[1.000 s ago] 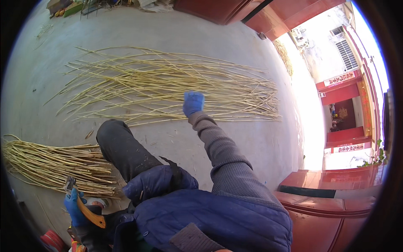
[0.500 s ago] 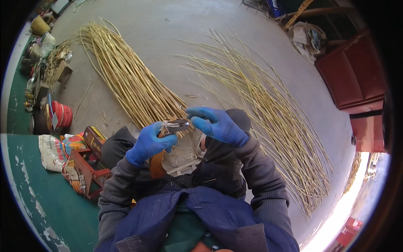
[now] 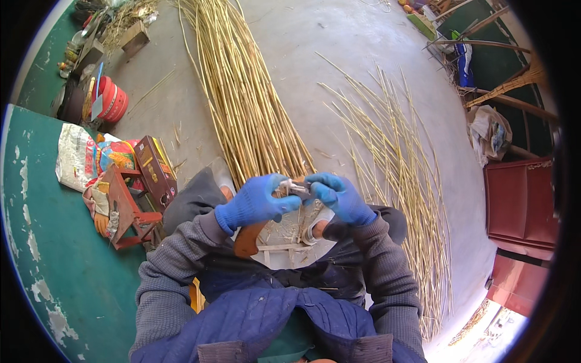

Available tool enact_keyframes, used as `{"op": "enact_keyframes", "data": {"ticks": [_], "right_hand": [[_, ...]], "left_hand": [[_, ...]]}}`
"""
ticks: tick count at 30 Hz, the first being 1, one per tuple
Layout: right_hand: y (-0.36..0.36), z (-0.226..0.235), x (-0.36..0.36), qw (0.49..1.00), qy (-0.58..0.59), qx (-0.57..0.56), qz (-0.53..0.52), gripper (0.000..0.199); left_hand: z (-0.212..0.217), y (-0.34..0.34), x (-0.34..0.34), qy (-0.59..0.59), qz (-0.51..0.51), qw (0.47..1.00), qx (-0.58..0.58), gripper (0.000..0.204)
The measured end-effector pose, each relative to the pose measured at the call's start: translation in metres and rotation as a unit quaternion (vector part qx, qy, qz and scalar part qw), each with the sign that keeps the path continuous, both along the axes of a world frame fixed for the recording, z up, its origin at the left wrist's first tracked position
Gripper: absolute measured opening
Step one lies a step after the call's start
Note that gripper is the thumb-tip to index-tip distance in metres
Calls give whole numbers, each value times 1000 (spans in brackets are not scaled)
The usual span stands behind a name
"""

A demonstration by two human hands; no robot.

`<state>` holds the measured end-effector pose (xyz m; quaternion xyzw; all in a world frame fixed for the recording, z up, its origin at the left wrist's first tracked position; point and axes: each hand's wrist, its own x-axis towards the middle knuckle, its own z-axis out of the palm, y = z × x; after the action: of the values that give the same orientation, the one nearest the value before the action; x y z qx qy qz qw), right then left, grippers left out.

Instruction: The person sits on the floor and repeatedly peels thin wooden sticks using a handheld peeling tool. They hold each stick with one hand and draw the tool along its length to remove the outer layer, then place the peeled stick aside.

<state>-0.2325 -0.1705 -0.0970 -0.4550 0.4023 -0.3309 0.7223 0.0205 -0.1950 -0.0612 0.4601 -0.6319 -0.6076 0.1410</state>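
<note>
My left hand (image 3: 257, 201), in a blue work glove, is closed round the pale, wrapped-looking grip of a small dark metal-bladed tool (image 3: 296, 189). The tool's exact kind is hard to make out. From the other side, my right hand (image 3: 342, 198), also gloved in blue, pinches the tool's metal end between thumb and fingers. Both hands meet above my lap, at the near end of a thick bundle of peeled-looking canes (image 3: 254, 103) on the floor. Below the hands, between my legs, are a curved orange-brown wooden piece (image 3: 247, 241) and pale scraps (image 3: 281, 233).
Looser thin canes (image 3: 408, 199) lie on the floor to the right. At the left are a red wooden stool frame (image 3: 124, 209), a brown box (image 3: 154, 172), a printed sack (image 3: 75, 157) and a red round container (image 3: 112, 100). Dark red furniture (image 3: 520, 202) stands far right.
My right hand has come in from apart and closed on the tool's metal end. The tool and left hand have shifted right in the picture. The whole view has tilted and moved.
</note>
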Motion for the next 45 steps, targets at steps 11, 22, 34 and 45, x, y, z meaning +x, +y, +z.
{"op": "enact_keyframes", "data": {"ticks": [11, 22, 34, 45], "right_hand": [[-47, -287, -23, 836, 541, 90, -17, 46], [-93, -375, 28, 784, 621, 10, -16, 31], [-126, -343, 25, 774, 628, -7, 78, 31], [-130, -61, -25, 952, 296, 73, 7, 28]], "left_hand": [[36, -56, 93, 250, 334, 900, 124, 63], [40, -55, 97, 194, 340, 870, 299, 54], [42, -71, 79, 143, 284, 897, 307, 47], [30, -61, 80, 180, 257, 936, 158, 60]]}}
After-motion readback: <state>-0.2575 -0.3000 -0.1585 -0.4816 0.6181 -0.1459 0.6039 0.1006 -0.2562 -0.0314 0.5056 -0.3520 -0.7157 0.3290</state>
